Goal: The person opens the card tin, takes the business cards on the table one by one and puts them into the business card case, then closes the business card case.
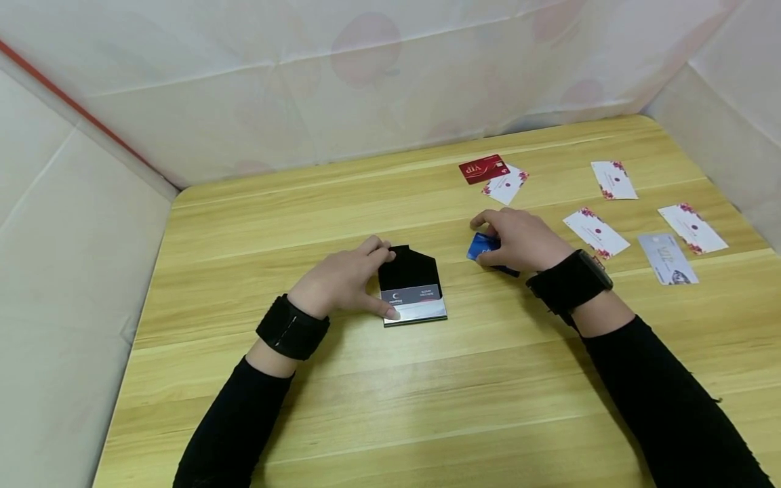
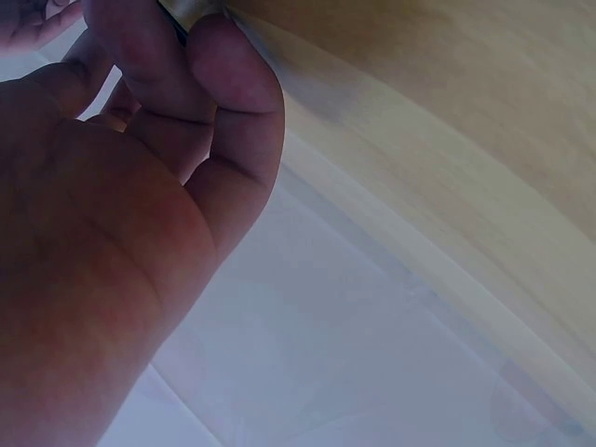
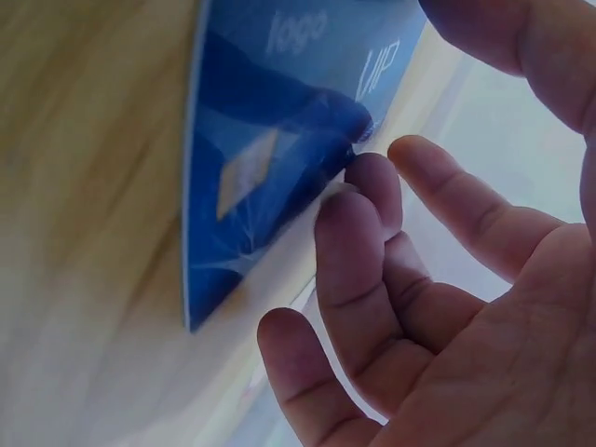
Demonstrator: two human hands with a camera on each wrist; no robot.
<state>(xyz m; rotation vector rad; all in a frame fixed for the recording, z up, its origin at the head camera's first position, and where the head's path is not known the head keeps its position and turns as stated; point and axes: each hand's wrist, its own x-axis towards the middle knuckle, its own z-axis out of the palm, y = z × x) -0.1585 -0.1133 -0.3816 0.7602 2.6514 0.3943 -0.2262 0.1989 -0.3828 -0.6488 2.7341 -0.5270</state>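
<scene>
Left hand (image 1: 342, 279): grip holding black card case (image 1: 412, 274) on counter (image 1: 378, 407). Right hand (image 1: 521, 238): grip pinching blue VIP card (image 3: 265, 112), right of case.

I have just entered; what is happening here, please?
A person's left hand holds an open black card holder with a grey card showing in it. The right hand has its fingers at a blue card; whether it is lifted is unclear. A red card, silver card and white cards lie nearby.

My head cam: high, forward-down, wide over table (image 1: 378, 413); wrist cams: tight on my fingers (image 3: 349, 251). Right shares blue card (image 3: 279, 121) with head (there, 3 o'clock).
</scene>
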